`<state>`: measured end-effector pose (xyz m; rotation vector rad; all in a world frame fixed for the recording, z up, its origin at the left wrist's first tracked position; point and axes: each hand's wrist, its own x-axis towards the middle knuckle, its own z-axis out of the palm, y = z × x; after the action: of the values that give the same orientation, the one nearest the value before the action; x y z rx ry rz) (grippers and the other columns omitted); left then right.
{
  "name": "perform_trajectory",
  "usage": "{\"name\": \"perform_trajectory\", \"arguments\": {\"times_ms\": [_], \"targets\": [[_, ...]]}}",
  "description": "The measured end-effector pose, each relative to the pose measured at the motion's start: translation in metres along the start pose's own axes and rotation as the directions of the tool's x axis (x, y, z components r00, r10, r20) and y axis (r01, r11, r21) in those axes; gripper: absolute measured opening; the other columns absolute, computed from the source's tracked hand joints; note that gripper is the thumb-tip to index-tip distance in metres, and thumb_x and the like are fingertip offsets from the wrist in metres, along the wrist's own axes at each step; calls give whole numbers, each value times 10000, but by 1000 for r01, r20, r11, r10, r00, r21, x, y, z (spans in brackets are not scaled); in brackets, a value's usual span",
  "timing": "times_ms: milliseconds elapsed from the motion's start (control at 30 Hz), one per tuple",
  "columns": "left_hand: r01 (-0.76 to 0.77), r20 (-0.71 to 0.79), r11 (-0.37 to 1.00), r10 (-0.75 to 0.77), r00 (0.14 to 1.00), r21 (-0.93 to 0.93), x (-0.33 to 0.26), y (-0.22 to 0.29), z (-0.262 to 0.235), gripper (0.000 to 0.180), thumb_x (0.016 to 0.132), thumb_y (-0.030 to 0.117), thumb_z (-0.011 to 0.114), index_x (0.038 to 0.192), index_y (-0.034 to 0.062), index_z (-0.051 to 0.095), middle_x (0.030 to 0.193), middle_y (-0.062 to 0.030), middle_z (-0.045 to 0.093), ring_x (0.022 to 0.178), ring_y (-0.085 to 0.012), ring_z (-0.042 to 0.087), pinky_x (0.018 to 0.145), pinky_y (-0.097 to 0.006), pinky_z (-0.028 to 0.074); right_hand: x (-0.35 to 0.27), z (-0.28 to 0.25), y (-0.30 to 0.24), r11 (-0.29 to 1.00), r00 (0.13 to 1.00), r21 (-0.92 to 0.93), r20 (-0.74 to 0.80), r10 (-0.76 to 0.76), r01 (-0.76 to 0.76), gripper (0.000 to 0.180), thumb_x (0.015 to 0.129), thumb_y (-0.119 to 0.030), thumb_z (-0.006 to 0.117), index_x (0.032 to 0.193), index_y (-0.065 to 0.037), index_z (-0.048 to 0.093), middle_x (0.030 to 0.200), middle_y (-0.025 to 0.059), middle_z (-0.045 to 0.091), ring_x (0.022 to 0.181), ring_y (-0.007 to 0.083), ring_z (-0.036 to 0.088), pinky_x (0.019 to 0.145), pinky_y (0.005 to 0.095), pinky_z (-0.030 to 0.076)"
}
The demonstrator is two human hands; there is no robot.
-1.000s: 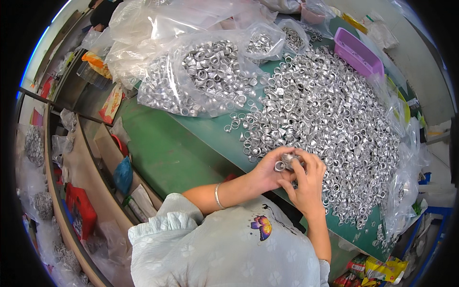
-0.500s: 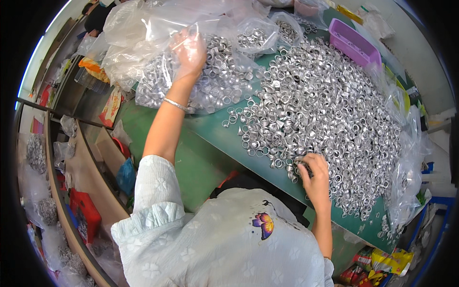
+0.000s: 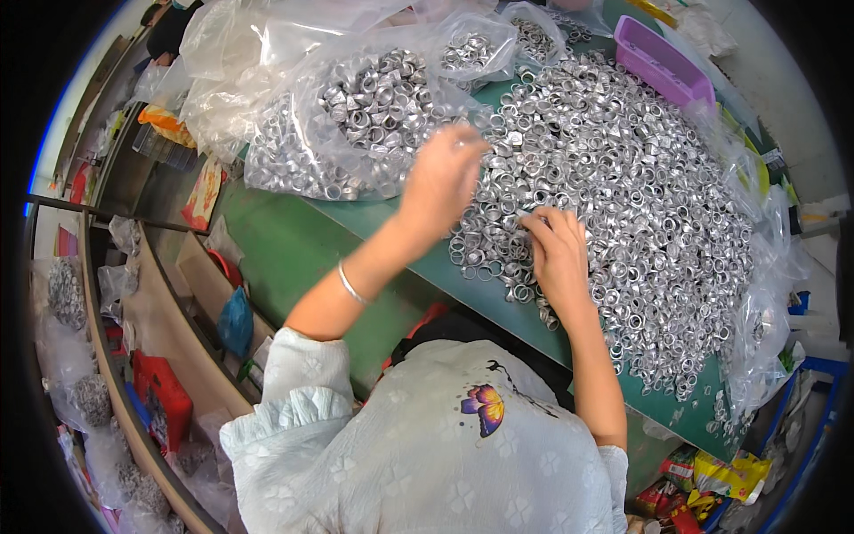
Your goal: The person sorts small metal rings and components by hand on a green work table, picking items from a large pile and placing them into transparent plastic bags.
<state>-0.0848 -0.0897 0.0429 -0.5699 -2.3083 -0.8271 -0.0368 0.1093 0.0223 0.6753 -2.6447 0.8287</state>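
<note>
A broad heap of silver metal rings (image 3: 649,214) covers the green table (image 3: 378,233). My right hand (image 3: 560,260) is over the heap's near left side, thumb and fingertips pinched together; whatever they hold is too small to make out. Farther left, my left hand (image 3: 440,182), a bangle on its wrist, hovers between the heap and a clear plastic bag (image 3: 294,178). Its fingers are bent but smeared by motion, so their grip is unclear. Inside the bag lie many more silver rings (image 3: 378,98), showing through its open mouth.
Smaller clear bags of rings (image 3: 471,53) stand at the back, with a purple plastic basket (image 3: 663,62) at the far right. Crumpled plastic sheeting (image 3: 761,311) lines the table's right edge. Wooden shelving (image 3: 147,316) with bagged goods stands left. A blue crate (image 3: 814,418) is at lower right.
My left hand has come out from under the bag's plastic and moved right, toward the heap. My right hand has shifted up and slightly left over the rings, its fingertips now pinched.
</note>
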Motion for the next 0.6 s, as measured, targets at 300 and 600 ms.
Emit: {"name": "perform_trajectory", "arguments": {"times_ms": [300,600], "targets": [[193,214,964,-153,965,-183,-77,12,11,235,725,5,634,955,25,592,1038,-114,548,984,-295,516,838,-369,415,-3,3,4,989,993,-145,121,-14,32,125,729,-121,646,834,-66,605,960,52,524,931,233,462,828,391,312],[192,373,980,-158,914,-55,-102,35,23,413,736,118,669,1118,80,517,1289,-118,410,1245,-331,333,1019,-545,211,-17,-18,2,973,988,-178,25,152,-145,106,715,-49,651,779,-33,567,936,69,558,937,248,488,874,383,314]]}}
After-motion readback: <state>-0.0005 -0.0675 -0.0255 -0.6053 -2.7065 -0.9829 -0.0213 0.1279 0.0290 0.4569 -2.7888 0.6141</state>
